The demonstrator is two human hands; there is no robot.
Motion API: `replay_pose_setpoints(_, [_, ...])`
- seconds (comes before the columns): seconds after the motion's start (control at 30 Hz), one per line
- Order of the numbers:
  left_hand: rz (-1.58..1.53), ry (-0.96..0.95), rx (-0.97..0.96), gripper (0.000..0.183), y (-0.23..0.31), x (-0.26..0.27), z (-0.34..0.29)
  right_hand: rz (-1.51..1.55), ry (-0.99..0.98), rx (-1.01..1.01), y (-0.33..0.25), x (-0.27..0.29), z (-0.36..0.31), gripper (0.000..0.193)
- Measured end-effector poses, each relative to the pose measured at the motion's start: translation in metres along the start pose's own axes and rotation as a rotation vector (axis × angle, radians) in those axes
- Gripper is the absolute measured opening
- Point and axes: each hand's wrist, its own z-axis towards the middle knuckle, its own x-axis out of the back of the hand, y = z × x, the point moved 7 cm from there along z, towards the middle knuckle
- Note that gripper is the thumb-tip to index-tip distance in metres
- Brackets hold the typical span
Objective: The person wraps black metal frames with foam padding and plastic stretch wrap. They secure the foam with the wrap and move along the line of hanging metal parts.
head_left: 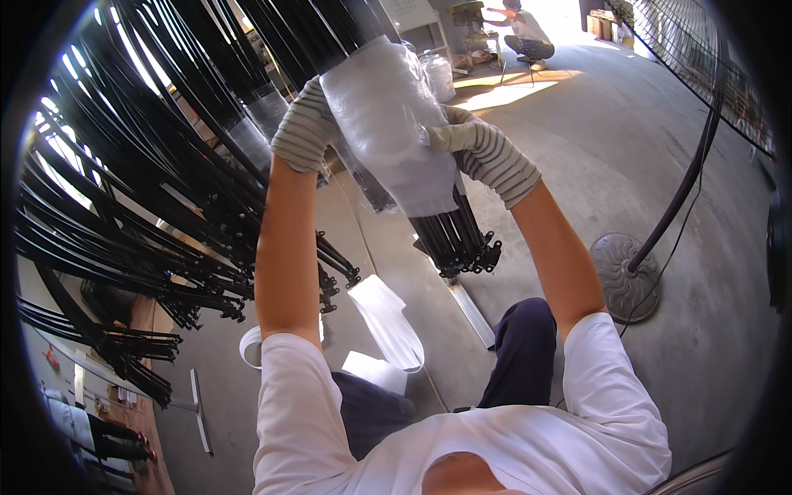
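In front of me a bundle of thin black rods [450, 239] hangs at a slant, its flat ends with holes pointing down toward my knees. White foam sheet [384, 124] is wrapped around its lower part, with shiny clear film over it. My left hand [307, 128], in a striped knit glove, grips the wrap's left side; its fingertips are hidden behind. On the opposite side my right hand [485, 153], gloved alike, presses its thumb against the foam, the other fingers out of sight behind the bundle.
Many long black rods [148, 165] hang in bunches at left. White foam strips [388, 322] lie on the concrete floor near a metal bar [472, 315]. A stand fan's round base [627, 276] is at right. One person [530, 37] crouches far off; another [78, 425] stands lower left.
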Motion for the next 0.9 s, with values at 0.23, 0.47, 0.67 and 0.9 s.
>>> replay_pose_setpoints(0.23, [-0.32, 0.56, 0.233, 0.032, 0.007, -0.009, -0.018, -0.011, 0.091, 0.027, -0.012, 0.01, -0.009, 0.046])
replay_pose_setpoints(0.47, [-0.191, 0.305, -0.268, 0.047, 0.054, -0.057, -0.089, -0.052, 0.116, 0.013, -0.013, 0.01, -0.012, 0.051])
replay_pose_setpoints(0.67, [0.534, 0.28, -0.144, 0.048, 0.103, -0.11, -0.089, 0.005, 0.115, 0.073, -0.012, 0.005, -0.008, 0.044])
replay_pose_setpoints(0.9, [1.551, 0.442, -0.172, 0.042, 0.092, -0.157, -0.044, 0.046, 0.12, 0.128, -0.003, -0.005, -0.002, 0.042])
